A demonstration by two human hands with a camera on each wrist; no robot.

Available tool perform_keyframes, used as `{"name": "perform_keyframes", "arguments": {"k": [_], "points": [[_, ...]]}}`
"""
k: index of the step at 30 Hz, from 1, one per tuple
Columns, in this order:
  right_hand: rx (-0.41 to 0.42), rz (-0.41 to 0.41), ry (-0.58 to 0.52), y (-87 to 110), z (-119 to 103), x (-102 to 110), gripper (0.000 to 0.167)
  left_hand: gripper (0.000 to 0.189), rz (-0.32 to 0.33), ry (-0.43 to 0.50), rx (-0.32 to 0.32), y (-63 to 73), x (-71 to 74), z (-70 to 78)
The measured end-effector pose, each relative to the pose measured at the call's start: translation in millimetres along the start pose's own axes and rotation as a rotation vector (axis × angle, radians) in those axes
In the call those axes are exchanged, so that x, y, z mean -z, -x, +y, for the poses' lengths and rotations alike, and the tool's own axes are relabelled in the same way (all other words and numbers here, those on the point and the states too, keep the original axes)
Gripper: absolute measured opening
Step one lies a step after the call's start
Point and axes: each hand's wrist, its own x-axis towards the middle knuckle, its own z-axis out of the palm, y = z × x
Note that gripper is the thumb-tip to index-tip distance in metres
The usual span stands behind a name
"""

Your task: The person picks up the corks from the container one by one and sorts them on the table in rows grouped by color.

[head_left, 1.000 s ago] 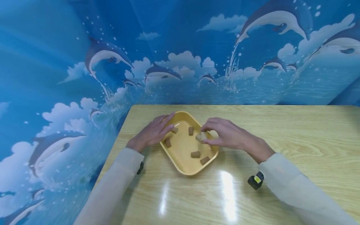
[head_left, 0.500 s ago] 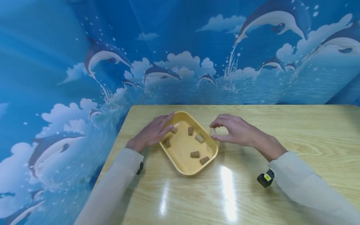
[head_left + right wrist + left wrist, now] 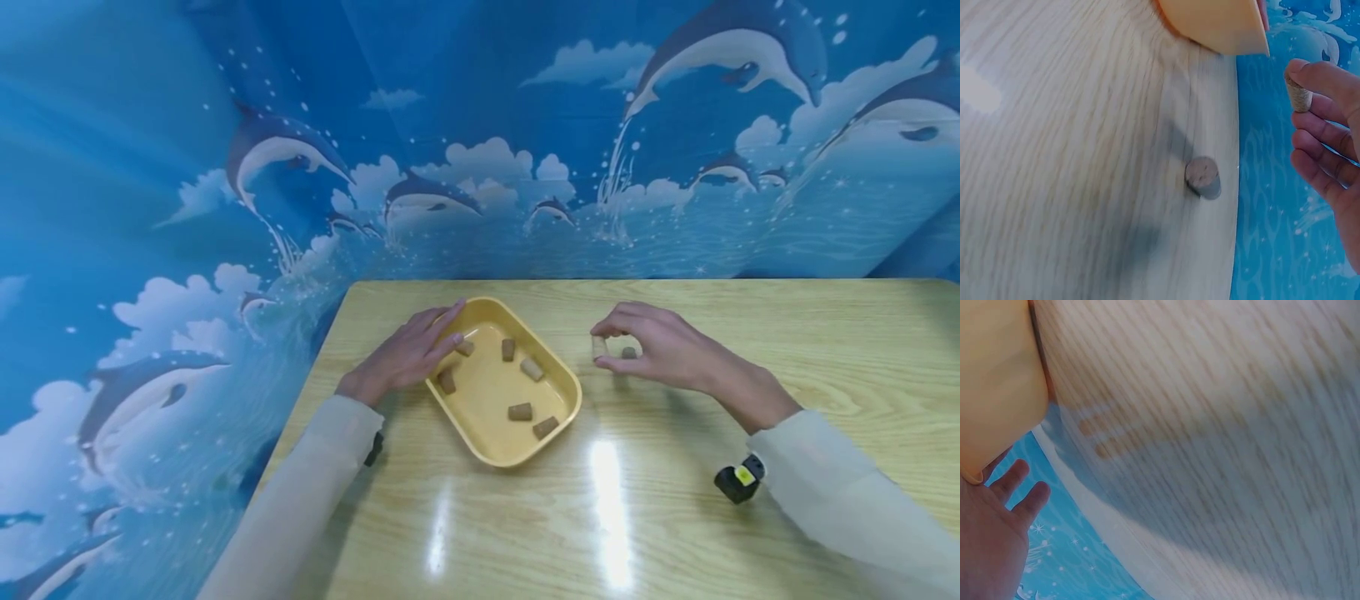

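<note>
A cork stopper [image 3: 599,347] is pinched between the thumb and fingertips of my right hand [image 3: 663,348], raised to the right of the yellow tray [image 3: 468,437]. In the right wrist view the same tapered cork [image 3: 1299,97] shows between thumb and forefinger. Below this hand a second cork [image 3: 1202,174] stands on the table, partly seen through the hand's gap in the head view. My left hand [image 3: 405,350] rests on the tray's left rim, fingers straight, thumb over the inside. Several corks lie in the tray, among them a pale one [image 3: 532,369] and a darker one [image 3: 520,412].
The wood-grain table [image 3: 825,358] extends far to the right. Its back edge meets a blue dolphin-print cloth [image 3: 480,125], which hangs along the left side too. Light glares off the tabletop [image 3: 611,517] in front of the tray.
My right hand has lifted a cork out of the tray, over its right rim, and moved right with it above the table. The left hand and tray have stayed put.
</note>
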Motion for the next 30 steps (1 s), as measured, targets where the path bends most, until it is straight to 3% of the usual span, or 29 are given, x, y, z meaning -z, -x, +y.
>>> {"name": "perform_keyframes", "arguments": {"k": [18, 30], "points": [[-0.133, -0.004, 0.015, 27.2, 30.4, 3.7, 0.041, 0.068, 0.002, 0.004, 0.003, 0.4, -0.7, 0.8], [-0.127, 0.024, 0.056, 39.2, 47.6, -1.0, 0.039, 0.067, 0.008, -0.004, -0.003, 2.3, 0.7, 2.4]]}}
